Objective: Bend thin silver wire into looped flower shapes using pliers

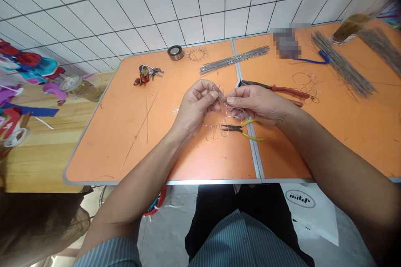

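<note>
Wire frame, a thin bent loop with what look like small hooked ends, is held just above the counter near its middle seam. The left hand pinches one side to steady it while the right hand pinches a strand, probably for twisting. Yellow-handled pliers lie beneath.
</note>
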Action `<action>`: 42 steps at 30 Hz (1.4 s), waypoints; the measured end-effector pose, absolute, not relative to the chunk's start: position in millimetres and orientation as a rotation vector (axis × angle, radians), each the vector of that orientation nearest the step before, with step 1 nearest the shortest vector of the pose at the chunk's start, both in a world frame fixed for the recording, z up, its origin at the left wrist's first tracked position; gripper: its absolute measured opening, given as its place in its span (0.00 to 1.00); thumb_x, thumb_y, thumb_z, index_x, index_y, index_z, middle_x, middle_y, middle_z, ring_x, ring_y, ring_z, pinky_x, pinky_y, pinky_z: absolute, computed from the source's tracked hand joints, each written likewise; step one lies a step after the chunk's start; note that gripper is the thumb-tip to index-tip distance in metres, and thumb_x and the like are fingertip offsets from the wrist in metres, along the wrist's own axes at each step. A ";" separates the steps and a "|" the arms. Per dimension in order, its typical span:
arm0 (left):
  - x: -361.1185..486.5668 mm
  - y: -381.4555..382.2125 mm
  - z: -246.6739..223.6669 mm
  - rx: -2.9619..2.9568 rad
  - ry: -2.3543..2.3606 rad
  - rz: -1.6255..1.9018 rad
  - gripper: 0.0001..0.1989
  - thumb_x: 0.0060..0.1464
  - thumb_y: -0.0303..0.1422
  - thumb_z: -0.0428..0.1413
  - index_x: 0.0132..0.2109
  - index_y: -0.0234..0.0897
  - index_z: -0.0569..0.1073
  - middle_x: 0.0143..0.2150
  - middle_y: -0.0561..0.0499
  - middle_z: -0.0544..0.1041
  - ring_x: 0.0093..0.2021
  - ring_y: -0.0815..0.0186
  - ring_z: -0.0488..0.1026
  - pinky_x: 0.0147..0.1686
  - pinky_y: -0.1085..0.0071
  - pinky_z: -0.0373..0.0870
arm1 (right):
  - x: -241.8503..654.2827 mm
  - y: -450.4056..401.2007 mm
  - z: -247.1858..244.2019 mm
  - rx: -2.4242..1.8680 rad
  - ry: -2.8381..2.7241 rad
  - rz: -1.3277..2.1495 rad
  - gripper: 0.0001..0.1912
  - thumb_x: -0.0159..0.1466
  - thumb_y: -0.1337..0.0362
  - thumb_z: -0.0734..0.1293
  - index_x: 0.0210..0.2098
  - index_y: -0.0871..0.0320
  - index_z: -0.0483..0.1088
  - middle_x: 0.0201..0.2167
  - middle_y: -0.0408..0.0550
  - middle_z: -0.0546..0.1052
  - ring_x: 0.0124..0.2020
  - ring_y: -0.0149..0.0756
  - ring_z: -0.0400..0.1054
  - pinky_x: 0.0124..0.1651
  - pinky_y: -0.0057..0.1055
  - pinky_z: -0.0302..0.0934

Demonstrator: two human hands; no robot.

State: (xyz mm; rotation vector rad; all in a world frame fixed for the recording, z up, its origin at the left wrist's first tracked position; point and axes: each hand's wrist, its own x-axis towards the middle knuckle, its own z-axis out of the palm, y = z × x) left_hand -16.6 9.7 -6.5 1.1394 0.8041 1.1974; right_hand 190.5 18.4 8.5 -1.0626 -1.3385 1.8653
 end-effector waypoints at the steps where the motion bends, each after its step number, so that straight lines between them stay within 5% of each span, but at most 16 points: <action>1: -16.9 10.0 -6.3 1.134 0.807 1.196 0.19 0.52 0.41 0.75 0.40 0.40 0.74 0.36 0.54 0.82 0.28 0.73 0.74 0.32 0.75 0.74 | 190.8 18.5 9.1 -1.054 -1.317 1.888 0.12 0.65 0.61 0.81 0.31 0.55 0.76 0.30 0.44 0.77 0.29 0.30 0.68 0.32 0.29 0.66; 6: -18.1 11.5 -6.2 1.107 0.790 1.196 0.19 0.53 0.40 0.75 0.41 0.40 0.74 0.36 0.54 0.82 0.28 0.73 0.75 0.32 0.75 0.75 | 192.2 19.4 12.6 -1.096 -1.269 1.914 0.11 0.62 0.62 0.82 0.31 0.56 0.77 0.27 0.42 0.75 0.28 0.29 0.68 0.34 0.28 0.70; 15: -17.0 11.8 -6.8 1.104 0.806 1.180 0.19 0.50 0.39 0.75 0.40 0.40 0.74 0.34 0.56 0.80 0.27 0.74 0.74 0.31 0.76 0.75 | 192.5 18.5 16.4 -1.162 -1.430 1.728 0.12 0.61 0.61 0.83 0.29 0.55 0.78 0.24 0.43 0.71 0.25 0.30 0.63 0.27 0.30 0.61; 23: -17.3 13.5 -9.8 1.057 0.777 1.230 0.15 0.53 0.35 0.73 0.41 0.38 0.76 0.35 0.54 0.81 0.23 0.75 0.73 0.26 0.76 0.72 | 187.3 14.8 20.7 -1.287 -1.391 1.488 0.09 0.65 0.71 0.76 0.30 0.56 0.76 0.25 0.43 0.73 0.26 0.31 0.65 0.32 0.31 0.65; 30: -15.2 12.0 -5.8 1.009 0.849 1.188 0.11 0.49 0.29 0.70 0.39 0.35 0.78 0.32 0.53 0.80 0.20 0.78 0.63 0.22 0.77 0.60 | 188.5 12.6 24.3 -1.344 -1.480 1.324 0.07 0.68 0.69 0.74 0.32 0.56 0.76 0.26 0.43 0.74 0.28 0.31 0.69 0.36 0.31 0.66; 42: -15.3 10.5 -4.4 1.022 0.916 1.106 0.14 0.48 0.35 0.74 0.34 0.34 0.78 0.28 0.54 0.77 0.19 0.79 0.53 0.18 0.75 0.44 | 187.1 12.7 24.6 -1.296 -1.431 1.319 0.06 0.68 0.71 0.75 0.35 0.57 0.78 0.28 0.43 0.76 0.29 0.30 0.71 0.38 0.30 0.70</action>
